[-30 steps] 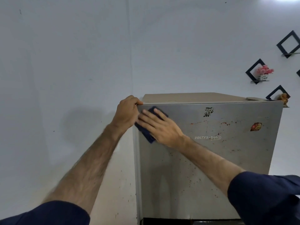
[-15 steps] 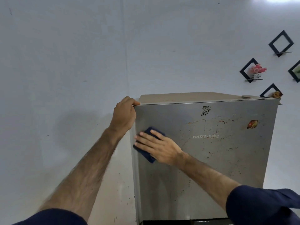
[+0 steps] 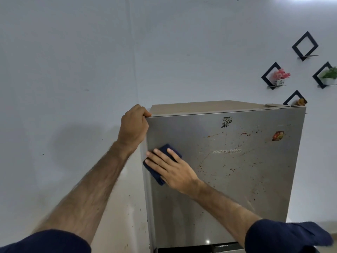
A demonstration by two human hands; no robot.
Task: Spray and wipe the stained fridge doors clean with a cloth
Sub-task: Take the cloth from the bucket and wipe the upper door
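Steel fridge door point(image 3: 237, 179), speckled with reddish stains. Right hand point(image 3: 173, 169) reaching up, fingers straight and spread, pressing dark blue cloth point(image 3: 160, 167) flat against door near its left edge. Left hand point(image 3: 134, 126) raised, fingers curled over door's top left corner.

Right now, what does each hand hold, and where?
Left hand grips the fridge door at its top left corner. Right hand presses the cloth flat.
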